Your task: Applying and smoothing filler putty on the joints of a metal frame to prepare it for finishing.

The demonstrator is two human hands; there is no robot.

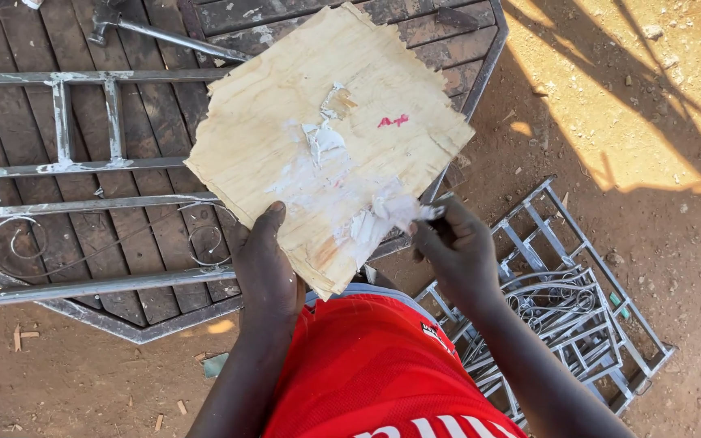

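Both hands up in front of the chest, arms bare

Left hand (265,264) comes up from below with the forearm nearly vertical, thumb stretched out flat on top and the rest of the fingers tucked underneath out of sight, so it's a pinch-type hold. Right hand (456,247) reaches in from the right side, forearm angled up and inward, fingers curled tight into a closed grip, knuckles facing the camera.

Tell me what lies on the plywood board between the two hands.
Head view: between the left hand and right hand, the plywood board carries smeared white putty.
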